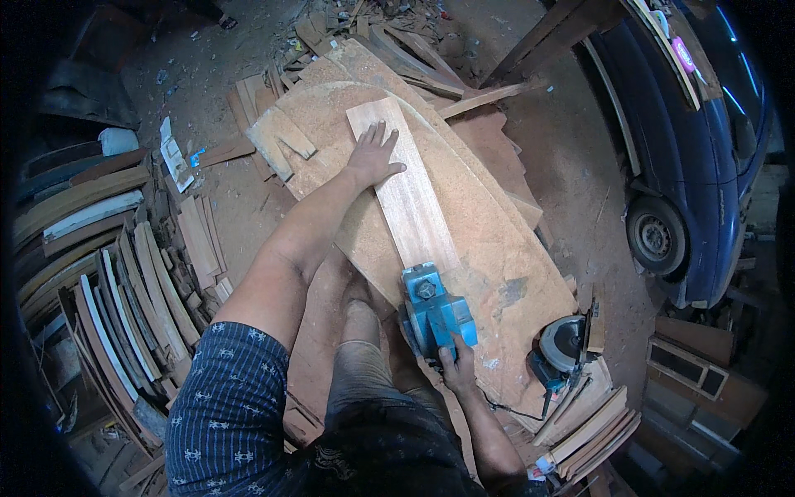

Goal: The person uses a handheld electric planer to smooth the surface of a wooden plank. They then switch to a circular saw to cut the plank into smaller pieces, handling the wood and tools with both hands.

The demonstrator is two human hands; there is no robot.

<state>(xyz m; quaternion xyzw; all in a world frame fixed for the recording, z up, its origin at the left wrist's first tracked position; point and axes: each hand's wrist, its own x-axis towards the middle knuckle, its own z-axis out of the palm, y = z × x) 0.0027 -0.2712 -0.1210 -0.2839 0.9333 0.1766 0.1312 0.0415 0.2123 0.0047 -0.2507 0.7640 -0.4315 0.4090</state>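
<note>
A pale wooden board (410, 199) lies lengthwise on the sawdust-covered workbench (517, 257). My left hand (374, 156) rests flat on the board's far part, fingers spread and thumb out to the right. At the board's near end sits a blue electric hand planer (431, 308), its front on the wood. My right hand (455, 364) is wrapped round the planer's rear handle; part of the grip is hidden under the fingers.
A circular saw (563, 346) stands at the bench's right end, near stacked wood strips (588, 435). Small offcuts (286, 137) lie at the far left of the bench. Curved wooden pieces (124, 306) pile up on the left. A blue car (679, 166) is parked at the right.
</note>
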